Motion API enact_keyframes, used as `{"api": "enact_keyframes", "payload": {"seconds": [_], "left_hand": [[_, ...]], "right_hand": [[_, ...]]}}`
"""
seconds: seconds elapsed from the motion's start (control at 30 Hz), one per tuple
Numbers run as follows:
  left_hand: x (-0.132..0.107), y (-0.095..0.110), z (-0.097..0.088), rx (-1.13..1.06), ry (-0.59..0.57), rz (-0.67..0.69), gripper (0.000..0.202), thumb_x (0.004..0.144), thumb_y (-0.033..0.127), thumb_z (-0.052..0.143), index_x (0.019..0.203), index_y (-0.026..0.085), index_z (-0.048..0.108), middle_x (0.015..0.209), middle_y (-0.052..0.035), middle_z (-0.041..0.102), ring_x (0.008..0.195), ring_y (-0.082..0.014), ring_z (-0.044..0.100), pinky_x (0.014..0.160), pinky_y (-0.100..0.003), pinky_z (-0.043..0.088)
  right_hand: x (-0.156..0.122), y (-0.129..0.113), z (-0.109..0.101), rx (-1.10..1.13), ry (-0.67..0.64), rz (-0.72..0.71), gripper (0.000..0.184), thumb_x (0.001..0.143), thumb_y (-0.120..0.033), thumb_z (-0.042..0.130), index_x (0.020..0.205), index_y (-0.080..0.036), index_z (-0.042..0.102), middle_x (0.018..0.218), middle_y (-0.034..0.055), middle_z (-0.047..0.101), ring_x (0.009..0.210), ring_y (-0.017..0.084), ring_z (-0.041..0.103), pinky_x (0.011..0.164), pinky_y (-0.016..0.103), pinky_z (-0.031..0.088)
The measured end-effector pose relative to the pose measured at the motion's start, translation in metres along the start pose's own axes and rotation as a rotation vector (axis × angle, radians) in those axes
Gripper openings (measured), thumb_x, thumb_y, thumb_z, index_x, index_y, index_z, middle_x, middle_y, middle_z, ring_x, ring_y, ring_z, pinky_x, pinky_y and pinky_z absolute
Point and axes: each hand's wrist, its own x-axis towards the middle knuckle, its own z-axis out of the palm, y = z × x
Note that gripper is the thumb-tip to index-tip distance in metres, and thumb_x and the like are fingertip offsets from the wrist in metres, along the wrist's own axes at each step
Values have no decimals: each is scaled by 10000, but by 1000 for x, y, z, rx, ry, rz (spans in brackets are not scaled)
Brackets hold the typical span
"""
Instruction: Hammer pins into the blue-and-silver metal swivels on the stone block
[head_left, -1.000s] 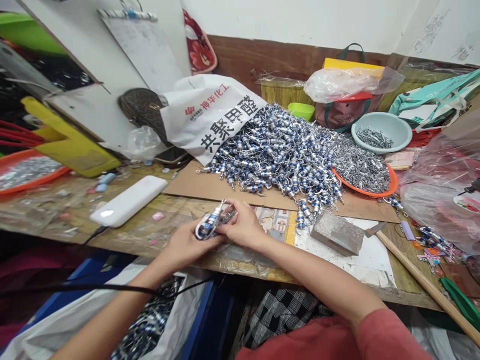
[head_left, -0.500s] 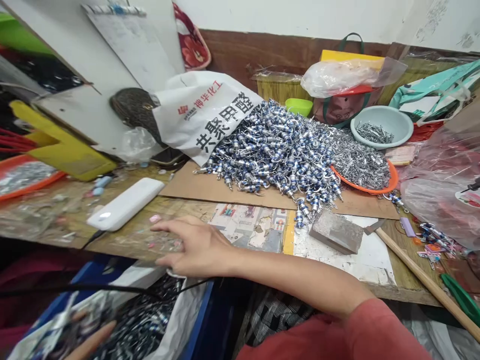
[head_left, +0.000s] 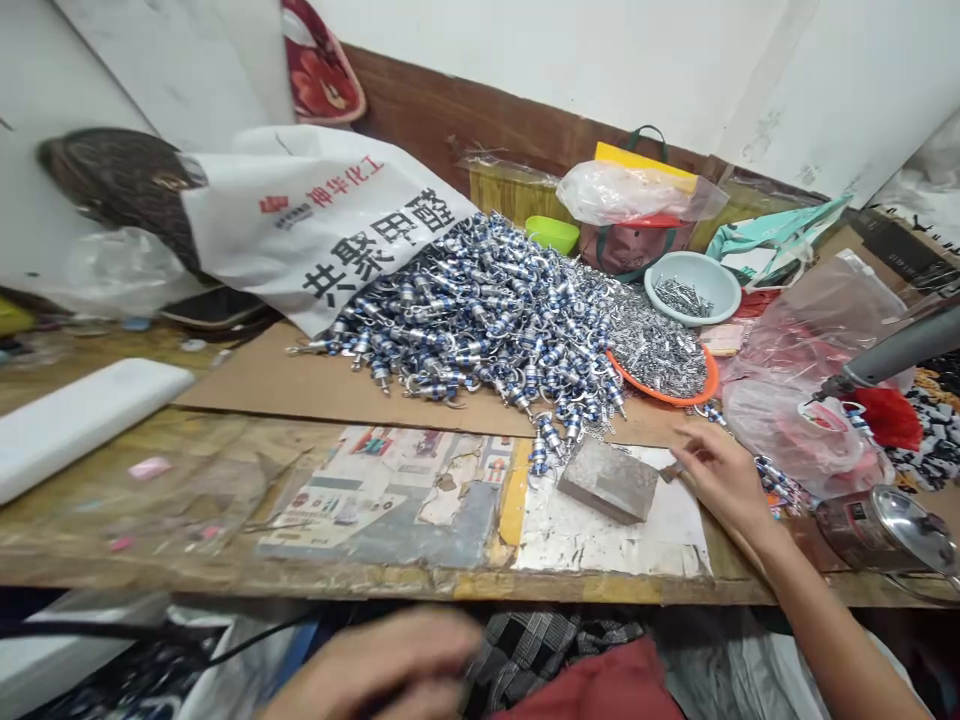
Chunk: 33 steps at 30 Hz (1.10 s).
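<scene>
My right hand (head_left: 724, 490) is on a hammer, its fingers closed about the handle close to the small head (head_left: 673, 471). Most of the wooden handle is hidden beneath my hand and forearm. Beside the fingers lies a grey metal block (head_left: 611, 480) on a white sheet (head_left: 540, 535). My left hand (head_left: 397, 660) is a motion blur below the table's front edge, so its fingers and anything in them cannot be made out. Behind the block spreads a big heap of blue-and-silver metal pieces with rings (head_left: 480, 310) on cardboard (head_left: 247, 385).
An orange tray (head_left: 709, 385) holds small silver parts, with a pale blue bowl (head_left: 731, 295) behind it. A white printed sack (head_left: 247, 220) leans over the heap. At right are plastic bags (head_left: 780, 410) and a lidded metal mug (head_left: 862, 530). A white power bank (head_left: 90, 420) lies left.
My right hand has swung from the left side of the table across to the hammer. My left hand has moved right from over the crate. The view has turned rightward.
</scene>
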Motion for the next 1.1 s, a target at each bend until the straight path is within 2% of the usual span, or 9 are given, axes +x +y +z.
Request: {"api": "enact_keyframes", "payload": {"seconds": [0.07, 0.17, 0.27, 0.33, 0.43, 0.67, 0.83, 0.97, 1.1], "left_hand": [[47, 24, 26, 35, -99, -40, 258, 803, 421, 508, 994, 312, 643, 829, -6, 703, 886, -208, 639, 782, -296, 508], [108, 54, 57, 178, -79, -202, 331, 862, 403, 361, 1040, 213, 566, 810, -39, 673, 778, -199, 641, 683, -301, 492], [133, 65, 68, 259, -82, -267, 342, 815, 389, 407, 1052, 162, 505, 705, -40, 636, 620, -228, 617, 535, -321, 444], [133, 62, 66, 275, -91, -285, 305, 766, 344, 460, 1015, 172, 507, 669, -22, 620, 590, -225, 605, 501, -306, 419], [124, 50, 57, 263, -63, -267, 261, 719, 287, 495, 960, 195, 536, 745, -27, 644, 690, -220, 625, 584, -308, 456], [107, 16, 53, 127, 118, -47, 336, 724, 335, 528, 998, 158, 608, 1043, -108, 643, 965, -250, 613, 827, -363, 491], [108, 11, 60, 72, 195, -166, 383, 736, 468, 554, 956, 173, 662, 915, -63, 671, 734, -200, 654, 682, -311, 536], [117, 14, 57, 68, 157, -178, 349, 682, 430, 620, 904, 171, 696, 820, -43, 667, 575, -163, 629, 565, -284, 533], [117, 16, 55, 47, 172, -143, 191, 650, 355, 662, 741, 198, 724, 859, -51, 706, 641, -179, 664, 620, -285, 554]], "right_hand": [[20, 33, -6, -99, -12, 74, 253, 813, -303, 528, 1021, -188, 613, 1018, 84, 605, 718, 160, 599, 644, 315, 518], [57, 67, 1, -215, 7, 151, 293, 804, -300, 517, 1044, -158, 609, 1065, 115, 599, 952, 230, 574, 832, 392, 472], [90, 85, 23, -257, -11, 201, 344, 770, -305, 565, 1062, -129, 613, 1053, 152, 608, 1030, 289, 544, 906, 463, 411], [104, 89, 39, -265, -28, 224, 382, 763, -328, 580, 1089, -132, 608, 1044, 155, 616, 1025, 304, 550, 910, 483, 397], [115, 91, 52, -235, -40, 226, 404, 782, -360, 558, 1138, -172, 589, 1093, 120, 620, 1035, 268, 559, 910, 425, 413], [122, 98, 47, -174, 77, 293, 331, 839, -398, 457, 1025, -222, 667, 1040, 47, 677, 978, 220, 608, 872, 364, 445], [128, 95, 37, -149, 70, 255, 161, 744, -277, 590, 844, -226, 705, 921, 33, 706, 923, 222, 617, 870, 355, 434], [133, 85, 32, -93, 116, 263, 248, 758, -247, 562, 985, -197, 647, 896, 60, 701, 880, 231, 622, 837, 396, 437], [119, 57, 31, 56, 118, 251, 240, 802, -305, 521, 957, -151, 622, 782, 52, 697, 732, 178, 641, 729, 330, 490]]}}
